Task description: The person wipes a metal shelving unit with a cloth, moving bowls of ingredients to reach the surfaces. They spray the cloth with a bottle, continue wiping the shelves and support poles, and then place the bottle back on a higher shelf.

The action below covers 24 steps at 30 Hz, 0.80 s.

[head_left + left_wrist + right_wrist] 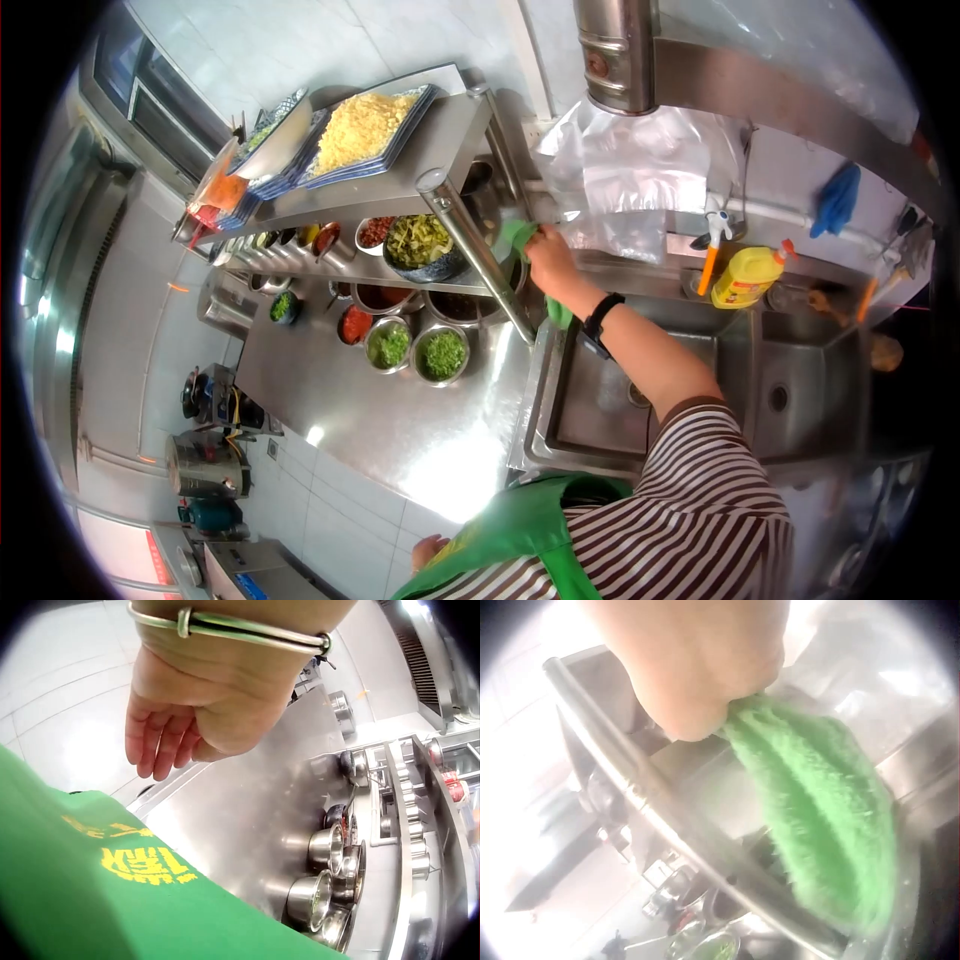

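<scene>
While our R hand (548,262) grips the green cloth (821,810) in curled fingers, most of it hangs loose below the fist. Position: far R end of the counter (340,385), by the steel post (482,255) of the shelf unit (350,194); can't tell if cloth & post touch. Sink (605,385) lies to the R; open bowls of chopped greens (441,356) sit L of the post. Our L hand (206,712) hangs at the near side, fingers loosely bent & close together, nothing in it that we can see.

Step in hand, our guess: wiping down around post/shelf end, or just shifting the cloth. Next move prob. calls for a firm hold, cloth spread against steel w/ even pressure, loose end clear of the greens.
</scene>
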{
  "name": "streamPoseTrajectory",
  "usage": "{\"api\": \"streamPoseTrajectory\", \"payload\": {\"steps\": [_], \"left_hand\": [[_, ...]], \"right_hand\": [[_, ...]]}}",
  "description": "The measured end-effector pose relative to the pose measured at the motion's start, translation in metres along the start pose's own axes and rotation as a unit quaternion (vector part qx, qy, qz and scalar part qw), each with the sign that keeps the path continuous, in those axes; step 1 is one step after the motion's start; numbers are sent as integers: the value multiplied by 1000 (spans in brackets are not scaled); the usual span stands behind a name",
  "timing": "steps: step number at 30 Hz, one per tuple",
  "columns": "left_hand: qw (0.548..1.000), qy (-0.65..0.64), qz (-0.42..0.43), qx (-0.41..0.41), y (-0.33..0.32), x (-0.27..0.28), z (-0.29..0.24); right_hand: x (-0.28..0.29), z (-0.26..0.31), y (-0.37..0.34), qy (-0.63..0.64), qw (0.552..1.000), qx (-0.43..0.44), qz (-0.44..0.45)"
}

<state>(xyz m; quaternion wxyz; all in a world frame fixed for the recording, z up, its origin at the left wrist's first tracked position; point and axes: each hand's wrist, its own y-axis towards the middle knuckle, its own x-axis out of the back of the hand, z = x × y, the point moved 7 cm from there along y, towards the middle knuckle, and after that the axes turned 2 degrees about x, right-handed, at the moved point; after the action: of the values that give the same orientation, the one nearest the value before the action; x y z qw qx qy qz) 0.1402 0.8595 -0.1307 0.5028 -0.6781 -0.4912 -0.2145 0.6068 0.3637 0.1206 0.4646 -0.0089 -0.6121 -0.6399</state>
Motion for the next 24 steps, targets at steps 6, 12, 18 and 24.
{"api": "streamPoseTrajectory", "payload": {"steps": [6,12,18,24], "left_hand": [[997,-56,-44,6,-31,-14,4],[962,-175,-206,-27,-73,-12,-14],[969,-237,10,75,-3,-29,13],[970,-197,20,-139,7,18,-38]], "right_hand": [[-26,-51,35,-58,998,-10,17],[-50,-48,44,-55,988,-77,119],[-37,-21,30,-30,990,9,140],[-31,-26,31,-4,991,-10,130]]}}
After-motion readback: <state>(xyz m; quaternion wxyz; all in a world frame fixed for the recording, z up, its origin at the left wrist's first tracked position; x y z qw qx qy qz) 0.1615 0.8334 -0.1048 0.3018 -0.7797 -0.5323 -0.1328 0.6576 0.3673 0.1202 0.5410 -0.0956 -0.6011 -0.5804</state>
